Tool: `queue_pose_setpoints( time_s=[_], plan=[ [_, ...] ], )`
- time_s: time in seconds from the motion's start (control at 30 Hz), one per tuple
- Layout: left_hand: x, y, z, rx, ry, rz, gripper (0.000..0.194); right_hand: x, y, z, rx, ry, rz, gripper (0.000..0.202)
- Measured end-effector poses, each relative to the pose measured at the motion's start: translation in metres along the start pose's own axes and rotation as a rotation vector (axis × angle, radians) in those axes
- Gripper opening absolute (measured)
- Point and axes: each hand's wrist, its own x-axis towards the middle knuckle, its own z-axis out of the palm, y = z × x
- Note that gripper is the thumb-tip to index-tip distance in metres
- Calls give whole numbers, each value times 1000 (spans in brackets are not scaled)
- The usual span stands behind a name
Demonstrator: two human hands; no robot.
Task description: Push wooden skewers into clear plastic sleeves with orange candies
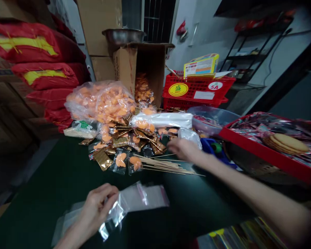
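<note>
My left hand (100,204) is closed on clear plastic bags (145,197) low over the dark green table (191,204). My right hand (181,148) reaches to the right edge of a pile of gold packets (121,140); it is blurred, and its fingertips and anything between them cannot be made out. Thin wooden sticks (168,165) lie just below it. Two small clear packets with orange shapes (121,160) rest left of the sticks. A white plastic roll or stack (163,120) lies behind the pile.
Behind the pile are a big bag of orange pieces (101,100), an open cardboard box (126,65) and a red crate (197,90). To the right stand a clear bowl (212,119), a blue tape holder (209,147) and a red box of packets (269,152). Red bundles (49,76) are stacked left.
</note>
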Motion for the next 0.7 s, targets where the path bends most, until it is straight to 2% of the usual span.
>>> queue_pose_setpoints(
  time_s=[0.07,0.13,0.2,0.27,0.4,0.5,0.6,0.7],
  plan=[
    [-3,3,10,42,-48,66,21,-34,-26,31,-5,-169,-93,12],
    [-6,5,16,79,-71,94,20,-53,-36,51,-46,-273,-143,18],
    [-10,5,16,90,-73,72,20,-58,-34,60,-91,-339,-169,20],
    [-12,4,11,70,-52,54,21,-52,-26,59,-125,-378,-181,18],
    [-12,2,-5,33,36,56,18,-36,-16,50,-154,-367,-160,16],
    [-5,6,-14,12,140,59,17,-25,-16,37,-140,-279,-119,17],
    [8,14,-13,-41,220,84,18,-15,-20,10,-109,-130,-53,16],
    [27,24,0,-137,206,144,18,-13,-22,-24,-49,13,-9,15]
  ],
)
